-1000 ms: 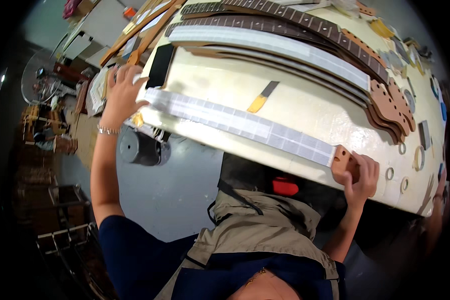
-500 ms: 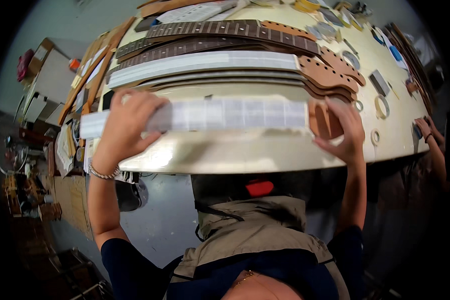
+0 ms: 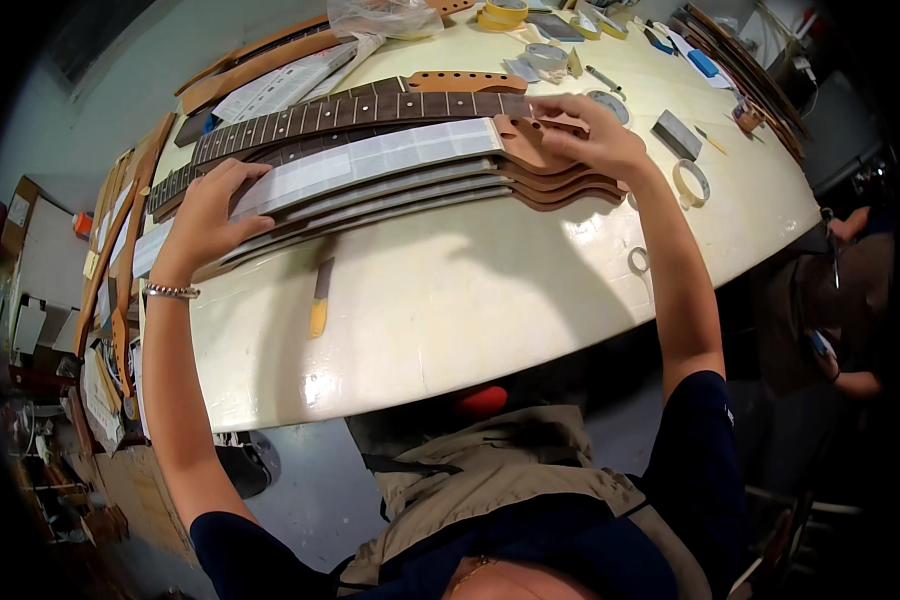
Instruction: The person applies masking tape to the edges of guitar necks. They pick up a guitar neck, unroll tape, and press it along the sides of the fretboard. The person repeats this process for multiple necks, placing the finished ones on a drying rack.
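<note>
A guitar neck (image 3: 370, 160) with pale masking tape over its fretboard lies on top of a stack of similar necks (image 3: 425, 193). My left hand (image 3: 210, 215) grips it near its left end, fingers over the far edge and thumb on the near side. At the other end, my right hand (image 3: 598, 142) is closed around the brown headstock, hiding part of it. Just behind the stack lie necks with bare dark fretboards (image 3: 320, 118). On the tabletop in front rests a small flat tool (image 3: 321, 298), dark at one end and yellow at the other.
The cream table (image 3: 450, 310) has a curved front edge. To the right are a grey block (image 3: 676, 135) and tape rolls (image 3: 690, 183). Wooden strips (image 3: 130, 220) line the left side. A co-worker's hand (image 3: 850, 224) shows at far right.
Both hands have moved the taped neck away from me, from above the near tabletop onto the stack. The small flat tool now shows on the table. The view has turned slightly.
</note>
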Tool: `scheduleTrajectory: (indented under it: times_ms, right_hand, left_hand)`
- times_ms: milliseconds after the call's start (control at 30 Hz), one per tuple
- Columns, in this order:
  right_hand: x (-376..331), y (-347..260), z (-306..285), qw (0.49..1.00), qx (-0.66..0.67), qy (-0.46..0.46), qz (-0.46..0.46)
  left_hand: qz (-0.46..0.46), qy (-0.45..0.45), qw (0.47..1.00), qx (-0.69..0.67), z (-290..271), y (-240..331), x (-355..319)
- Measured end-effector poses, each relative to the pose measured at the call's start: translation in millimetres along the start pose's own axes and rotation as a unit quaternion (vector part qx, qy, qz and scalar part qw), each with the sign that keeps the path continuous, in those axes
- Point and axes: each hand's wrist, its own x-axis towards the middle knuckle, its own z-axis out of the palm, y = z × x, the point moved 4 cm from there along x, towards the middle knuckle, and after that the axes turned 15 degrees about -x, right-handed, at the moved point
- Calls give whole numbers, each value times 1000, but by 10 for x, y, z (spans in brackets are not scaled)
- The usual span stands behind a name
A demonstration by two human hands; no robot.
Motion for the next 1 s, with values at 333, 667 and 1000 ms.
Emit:
scheduleTrajectory:
  times_ms: [333,667,1000]
  right_hand:
    - [1114,179,414,958,-129,-240,-95]
    - [1058,-313,-75,972,-226,6,-57]
    - [-483,-1119,-649,991,-102,86,14]
  left_hand:
    - [81,139,979,124,124,254,-217]
    - [113,230,958,125,435,656,-926]
    - [182,352,903,166,767,1352,-1131]
